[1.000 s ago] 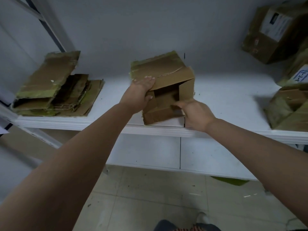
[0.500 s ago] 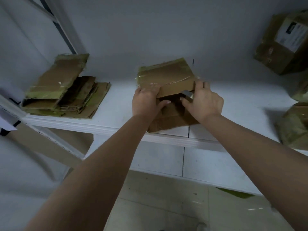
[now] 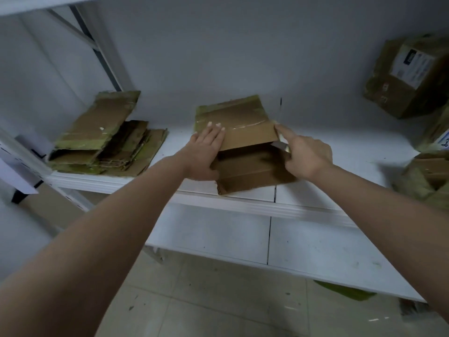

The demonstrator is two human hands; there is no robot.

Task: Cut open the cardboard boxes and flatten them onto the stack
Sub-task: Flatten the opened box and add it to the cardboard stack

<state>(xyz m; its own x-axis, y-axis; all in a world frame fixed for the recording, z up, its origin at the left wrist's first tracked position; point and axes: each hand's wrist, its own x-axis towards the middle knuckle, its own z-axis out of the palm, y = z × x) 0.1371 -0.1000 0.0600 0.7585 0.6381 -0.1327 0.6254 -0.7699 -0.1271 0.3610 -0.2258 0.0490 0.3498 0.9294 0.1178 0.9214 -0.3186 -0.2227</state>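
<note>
The left hand point(image 3: 205, 152) is laid flat, fingers straight, on the box point(image 3: 243, 144), which is flattened mid-shelf point(image 3: 340, 152). A blade point(image 3: 279, 145) is gripped in the right hand point(image 3: 307, 155), its forefinger stretched along the box's right edge. The stack point(image 3: 107, 139) is seen well left, unopened boxes point(image 3: 410, 76) right

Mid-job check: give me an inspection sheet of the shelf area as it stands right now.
Surface: white shelf, joint line visible.
Job's things: cardboard box centre, top panel pressed down, front open; flattened stack at left.
Clutter: unopened boxes at far right, one with a label.
Hands: left hand flat on the top panel; right hand at the box's right corner, index finger extended, holding a small metallic blade, probably the cutter.
Cables: nothing seen.
Surroundings: white wall, tiled floor with a green scrap under the lower shelf.
</note>
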